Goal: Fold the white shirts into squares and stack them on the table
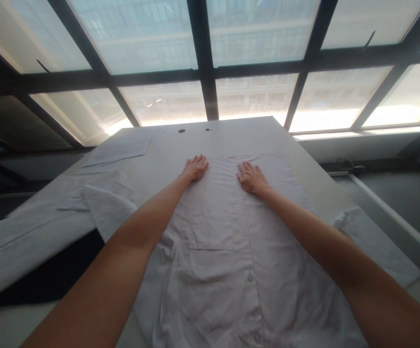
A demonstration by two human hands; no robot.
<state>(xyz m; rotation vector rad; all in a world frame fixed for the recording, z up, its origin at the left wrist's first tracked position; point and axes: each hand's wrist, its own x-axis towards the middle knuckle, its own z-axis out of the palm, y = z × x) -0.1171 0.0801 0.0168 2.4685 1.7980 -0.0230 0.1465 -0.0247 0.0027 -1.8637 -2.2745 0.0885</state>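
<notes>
A white button-front shirt (217, 217) lies spread out on the white table (231, 135), its far edge towards the windows. Its button placket runs down the middle, and a pocket shows left of it. My left hand (195, 167) rests flat on the far left part of the shirt, fingers stretched out. To the right of the placket, my right hand (250, 177) lies flat on the cloth, its fingers slightly spread. Neither hand grips anything. Near me the cloth is wrinkled, and my forearms cover parts of its sides.
More white garments (32, 232) lie on the left, beside a dark cloth (61, 270). A flat white piece (119, 150) lies at the far left. Two small round spots mark the table's far end. Large framed windows (253, 96) stand behind; a pale rail (394, 212) runs at right.
</notes>
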